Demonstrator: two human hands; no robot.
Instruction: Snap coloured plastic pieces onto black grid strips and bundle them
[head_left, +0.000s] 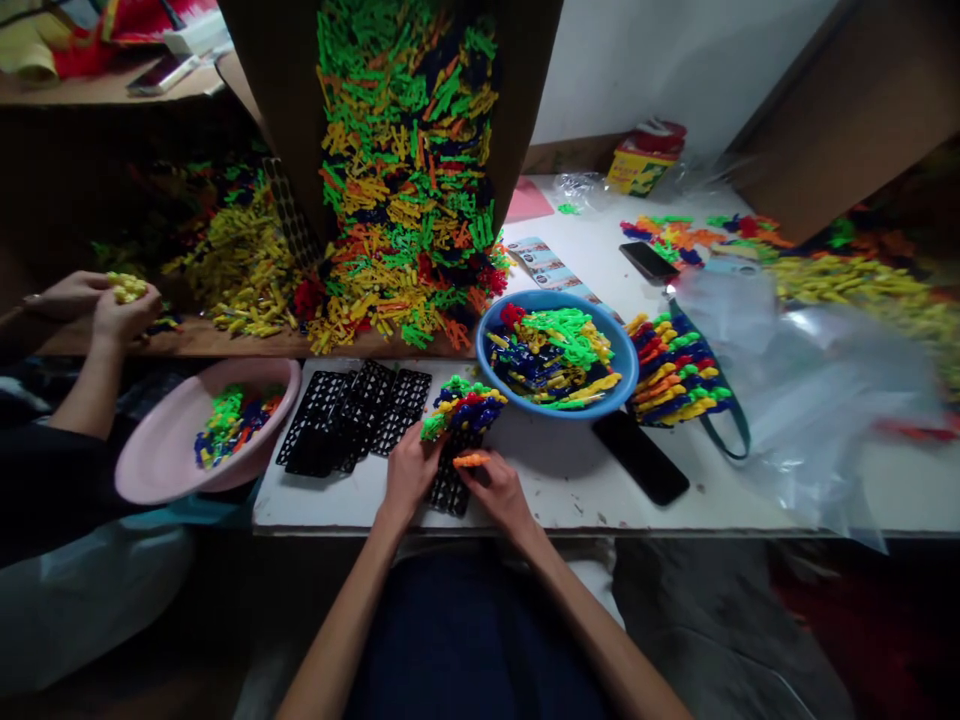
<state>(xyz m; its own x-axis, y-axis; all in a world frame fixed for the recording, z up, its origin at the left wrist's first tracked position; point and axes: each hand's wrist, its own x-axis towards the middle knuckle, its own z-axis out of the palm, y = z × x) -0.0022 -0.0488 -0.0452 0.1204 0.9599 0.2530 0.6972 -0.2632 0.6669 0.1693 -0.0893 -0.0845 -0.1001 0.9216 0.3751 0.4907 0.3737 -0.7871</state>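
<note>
plastic pieces (551, 355) in blue bowl (556, 298)

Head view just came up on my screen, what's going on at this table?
The person's left hand holds a cluster of multicoloured plastic pieces, while the right hand pinches an orange piece above a black perforated plastic strip. A blue bowl of loose pieces sits to the right, a pink basin to the left. Beyond it, a co-worker's hands hold yellow pieces.

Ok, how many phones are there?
3: a black phone beside the blue basin, a second phone up the table, a third phone on the far-left shelf. Some may be hidden.
</note>
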